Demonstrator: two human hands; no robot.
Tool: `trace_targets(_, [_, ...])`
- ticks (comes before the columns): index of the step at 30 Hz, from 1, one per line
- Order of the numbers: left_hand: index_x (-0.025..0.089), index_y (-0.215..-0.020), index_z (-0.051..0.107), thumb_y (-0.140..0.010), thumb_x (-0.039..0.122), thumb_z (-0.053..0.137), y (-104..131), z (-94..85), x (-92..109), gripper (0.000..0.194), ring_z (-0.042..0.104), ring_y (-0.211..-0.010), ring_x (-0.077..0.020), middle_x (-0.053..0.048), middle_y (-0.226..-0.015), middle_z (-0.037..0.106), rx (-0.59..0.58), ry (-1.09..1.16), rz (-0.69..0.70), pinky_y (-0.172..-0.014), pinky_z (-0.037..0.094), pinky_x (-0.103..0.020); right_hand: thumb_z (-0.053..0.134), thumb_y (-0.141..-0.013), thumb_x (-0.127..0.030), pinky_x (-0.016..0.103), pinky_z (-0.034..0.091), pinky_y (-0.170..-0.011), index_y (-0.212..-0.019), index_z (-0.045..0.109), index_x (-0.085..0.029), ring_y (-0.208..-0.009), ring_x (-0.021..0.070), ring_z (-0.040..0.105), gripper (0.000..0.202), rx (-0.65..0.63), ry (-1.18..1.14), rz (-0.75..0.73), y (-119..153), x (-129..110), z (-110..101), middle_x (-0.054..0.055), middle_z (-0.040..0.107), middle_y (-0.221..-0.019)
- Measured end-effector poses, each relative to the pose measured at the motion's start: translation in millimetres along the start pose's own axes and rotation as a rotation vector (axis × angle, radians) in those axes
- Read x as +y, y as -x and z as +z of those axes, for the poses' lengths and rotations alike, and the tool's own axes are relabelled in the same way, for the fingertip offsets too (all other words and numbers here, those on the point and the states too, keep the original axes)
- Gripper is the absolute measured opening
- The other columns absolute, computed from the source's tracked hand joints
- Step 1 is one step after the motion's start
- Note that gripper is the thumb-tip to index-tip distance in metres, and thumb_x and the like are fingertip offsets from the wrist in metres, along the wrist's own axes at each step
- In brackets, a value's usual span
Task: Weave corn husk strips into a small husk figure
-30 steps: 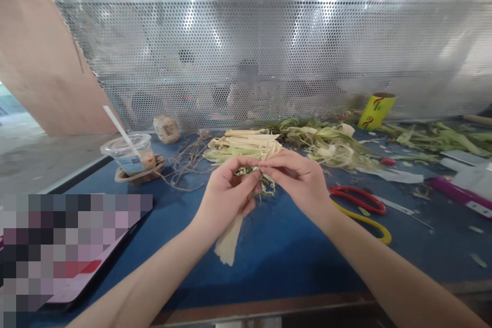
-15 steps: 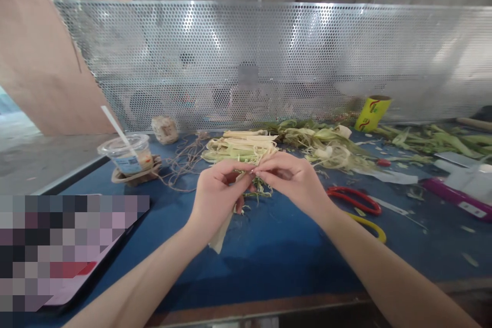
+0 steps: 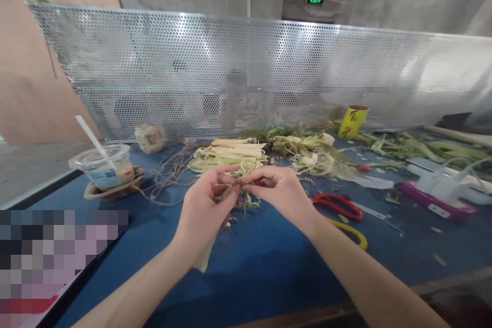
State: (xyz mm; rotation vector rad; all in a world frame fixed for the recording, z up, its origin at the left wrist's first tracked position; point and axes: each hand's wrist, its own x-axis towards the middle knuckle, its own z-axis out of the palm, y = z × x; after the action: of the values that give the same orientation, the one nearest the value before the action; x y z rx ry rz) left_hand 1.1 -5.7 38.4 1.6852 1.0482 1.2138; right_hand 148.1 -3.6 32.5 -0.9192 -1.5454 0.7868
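Observation:
My left hand [image 3: 209,200] is closed round a pale strip of corn husk [image 3: 204,258], whose wide end hangs out below the palm. Thumb and forefinger of my right hand [image 3: 274,189] pinch the husk right against the left fingertips; the pinched spot itself is mostly hidden. Thin curly husk shreds [image 3: 251,204] show just behind the fingers. Beyond both hands lies a stack of flat corn husks [image 3: 228,154] on the blue table [image 3: 265,287].
Red-handled scissors [image 3: 338,206] and a yellow loop handle [image 3: 351,230] lie right of my right forearm. A lidded cup [image 3: 102,166] and tangled twine [image 3: 169,177] are at left. Further right are a yellow tube [image 3: 352,122], leafy husks [image 3: 315,151] and a purple tray [image 3: 434,202].
The view has turned a little, so everything sits further left and lower in the picture. Both hands keep their pinch together on the husk.

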Motion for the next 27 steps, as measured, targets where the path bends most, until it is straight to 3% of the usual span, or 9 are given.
trace_targets(6, [0.020, -0.102, 0.051, -0.071, 0.015, 0.054, -2, 0.7, -7, 0.032, 0.061, -0.066, -0.0116, 0.000, -0.078, 0.058, 0.034, -0.049, 0.102, -0.046, 0.046, -0.016, 0.055, -0.069, -0.009, 0.021, 0.043, -0.051, -0.079, 0.062, -0.020, -0.054, 0.0087, 0.049, 0.016, 0.100, 0.358, -0.179, 4, 1, 2, -0.002, 0.061, -0.069])
trace_targets(11, [0.021, -0.103, 0.051, -0.075, 0.016, 0.052, -3, 7.0, -16, 0.029, 0.061, -0.074, -0.0129, -0.001, -0.081, 0.058, 0.026, -0.109, 0.198, -0.059, 0.050, -0.021, 0.052, -0.069, -0.006, 0.025, 0.044, -0.067, -0.086, 0.060, -0.021, -0.075, 0.0137, 0.053, 0.023, 0.238, 0.742, -0.367, 9, 4, 13, 0.000, 0.063, -0.085])
trace_targets(13, [0.021, -0.101, 0.051, -0.075, 0.015, 0.050, -2, 9.9, -16, 0.026, 0.060, -0.071, -0.0118, -0.001, -0.082, 0.057, 0.032, -0.118, 0.207, -0.057, 0.050, -0.021, 0.050, -0.074, -0.009, 0.028, 0.043, -0.070, -0.087, 0.060, -0.020, -0.080, 0.0163, 0.053, 0.020, 0.283, 0.922, -0.472, 10, 6, 17, 0.002, 0.063, -0.083])
trace_targets(16, [0.021, -0.103, 0.049, -0.076, 0.014, 0.049, 0, 12.1, -13, 0.029, 0.058, -0.061, -0.0093, 0.000, -0.080, 0.055, 0.036, -0.044, 0.199, -0.043, 0.047, -0.016, 0.047, -0.079, -0.013, 0.027, 0.042, -0.065, -0.090, 0.059, -0.019, -0.072, 0.0160, 0.051, 0.017, 0.321, 1.089, -0.640, 10, 9, 17, 0.002, 0.062, -0.074])
trace_targets(19, [0.021, -0.102, 0.052, -0.077, 0.016, 0.048, 3, 10.8, -8, 0.025, 0.053, -0.049, -0.0064, -0.001, -0.079, 0.054, 0.012, 0.035, 0.199, -0.031, 0.040, -0.014, 0.052, -0.078, -0.012, 0.025, 0.040, -0.059, -0.091, 0.057, -0.019, -0.066, 0.0138, 0.051, 0.016, 0.387, 1.114, -0.843, 11, 10, 12, 0.001, 0.064, -0.073])
trace_targets(22, [0.021, -0.096, 0.059, -0.080, 0.021, 0.047, 6, 7.3, -3, 0.020, 0.048, -0.039, -0.0026, -0.002, -0.083, 0.053, -0.009, 0.067, 0.226, -0.029, 0.041, -0.015, 0.057, -0.074, -0.009, 0.024, 0.040, -0.057, -0.089, 0.056, -0.019, -0.064, 0.0119, 0.052, 0.018, 0.424, 1.097, -1.017, 11, 7, 6, -0.001, 0.067, -0.076])
trace_targets(27, [0.025, -0.098, 0.061, -0.082, 0.027, 0.046, 11, 3.5, 3, 0.023, 0.047, -0.036, -0.0017, -0.002, -0.089, 0.053, -0.027, 0.069, 0.203, -0.026, 0.039, -0.015, 0.052, -0.076, -0.012, 0.026, 0.038, -0.049, -0.081, 0.056, -0.022, -0.062, 0.0134, 0.053, 0.012, 0.366, 1.115, -1.174, 15, -2, -1, 0.002, 0.068, -0.080])
